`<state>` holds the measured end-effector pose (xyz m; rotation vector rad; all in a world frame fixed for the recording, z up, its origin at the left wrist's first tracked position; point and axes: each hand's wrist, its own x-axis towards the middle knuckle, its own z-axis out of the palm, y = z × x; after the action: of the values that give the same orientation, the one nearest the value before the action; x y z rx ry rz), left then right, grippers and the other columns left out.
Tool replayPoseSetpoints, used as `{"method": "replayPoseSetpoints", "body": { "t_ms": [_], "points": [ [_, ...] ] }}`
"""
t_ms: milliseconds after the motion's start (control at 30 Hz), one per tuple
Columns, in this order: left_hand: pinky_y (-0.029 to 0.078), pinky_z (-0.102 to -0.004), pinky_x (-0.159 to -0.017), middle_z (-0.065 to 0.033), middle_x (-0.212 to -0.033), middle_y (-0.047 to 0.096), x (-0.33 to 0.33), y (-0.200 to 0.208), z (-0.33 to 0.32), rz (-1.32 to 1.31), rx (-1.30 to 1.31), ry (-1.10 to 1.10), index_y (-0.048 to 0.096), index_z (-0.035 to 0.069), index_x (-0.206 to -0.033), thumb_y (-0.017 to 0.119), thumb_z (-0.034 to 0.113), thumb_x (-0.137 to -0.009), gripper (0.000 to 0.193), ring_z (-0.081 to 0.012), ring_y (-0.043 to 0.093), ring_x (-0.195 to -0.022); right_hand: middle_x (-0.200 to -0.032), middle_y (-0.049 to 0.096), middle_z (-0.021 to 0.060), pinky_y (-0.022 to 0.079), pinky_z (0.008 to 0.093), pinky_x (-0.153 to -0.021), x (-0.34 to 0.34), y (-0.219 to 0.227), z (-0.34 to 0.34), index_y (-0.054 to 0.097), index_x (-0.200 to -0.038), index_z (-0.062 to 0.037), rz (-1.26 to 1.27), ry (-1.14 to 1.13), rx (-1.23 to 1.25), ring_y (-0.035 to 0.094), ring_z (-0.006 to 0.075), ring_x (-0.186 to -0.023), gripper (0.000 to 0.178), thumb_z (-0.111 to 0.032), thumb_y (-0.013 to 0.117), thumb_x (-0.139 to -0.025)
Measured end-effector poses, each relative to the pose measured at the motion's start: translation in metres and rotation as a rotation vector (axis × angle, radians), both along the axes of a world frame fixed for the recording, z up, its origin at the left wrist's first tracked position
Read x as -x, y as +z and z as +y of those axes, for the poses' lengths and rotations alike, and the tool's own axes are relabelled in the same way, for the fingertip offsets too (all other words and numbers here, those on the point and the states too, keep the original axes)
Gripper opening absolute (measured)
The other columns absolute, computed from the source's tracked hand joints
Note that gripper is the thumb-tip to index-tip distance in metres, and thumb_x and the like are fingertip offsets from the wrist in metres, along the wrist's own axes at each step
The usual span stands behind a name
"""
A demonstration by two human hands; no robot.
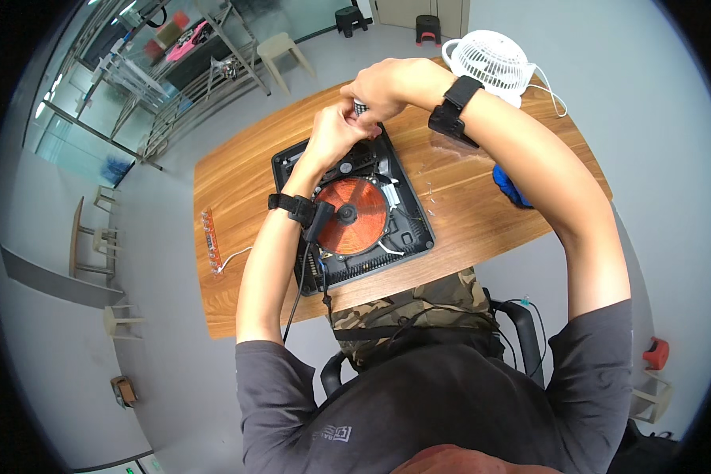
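An opened induction cooker (415, 241) lies on the wooden table in front of me, its black housing slightly turned. Inside it sits a round copper coil (363, 229) with a dark centre, among wires and circuit parts. Over the far edge of the housing, my right hand (383, 88) is closed around a short black-and-white patterned handle (360, 107); the rest of that tool is hidden. My left hand (336, 136) meets it from the left, fingers pinched together close to the right fingertips. Whatever the left fingers grip is covered by the hands. Both wrists wear black straps.
A white fan (491, 62) stands at the table's far right corner. Beyond my right forearm lies a blue bundle (510, 187). Small white scraps (430, 189) lie right of the cooker. An orange-red strip (211, 241) with a white wire is at the left; a black cable (295, 308) hangs over the near edge.
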<state>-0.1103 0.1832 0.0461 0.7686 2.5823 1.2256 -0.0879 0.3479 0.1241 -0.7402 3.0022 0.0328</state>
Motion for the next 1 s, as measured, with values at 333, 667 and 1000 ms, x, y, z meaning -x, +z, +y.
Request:
{"method": "replayPoseSetpoints", "body": {
  "t_ms": [333,667,1000],
  "points": [
    [0.055,-0.0271,-0.088,-0.0058,-0.109,0.076,0.031,-0.035,-0.027,-0.16,-0.134,-0.21,0.069,-0.002,-0.119,0.084,0.01,-0.085,0.04,-0.009,0.068,-0.092,-0.099,0.075,0.0192,0.058,0.0476,-0.083,0.004,-0.003,-0.01,0.073,-0.105,-0.0019,-0.083,-0.004,0.002,0.072,0.0398,-0.094,0.039,-0.038,0.068,-0.091],
    [0.055,-0.0383,-0.079,-0.0167,-0.097,0.072,0.017,-0.06,-0.064,0.221,0.308,-0.268,0.073,0.0,-0.115,0.088,0.015,-0.076,0.044,-0.0274,0.068,-0.084,-0.101,0.074,0.0197,0.056,0.0497,-0.083,0.0,0.007,0.001,0.069,-0.113,-0.0023,-0.069,0.069,0.011,0.071,0.0405,-0.097,0.045,-0.043,0.07,-0.094],
    [0.056,-0.0422,-0.085,-0.0231,-0.102,0.074,0.023,-0.057,-0.044,0.272,0.422,-0.351,0.075,0.0,-0.112,0.082,0.026,-0.085,0.038,-0.036,0.072,-0.094,-0.096,0.074,0.0197,0.056,0.0488,-0.082,0.001,0.016,0.022,0.067,-0.113,-0.0017,-0.034,0.059,0.084,0.071,0.0402,-0.095,0.044,-0.042,0.07,-0.094]
  ]
}}
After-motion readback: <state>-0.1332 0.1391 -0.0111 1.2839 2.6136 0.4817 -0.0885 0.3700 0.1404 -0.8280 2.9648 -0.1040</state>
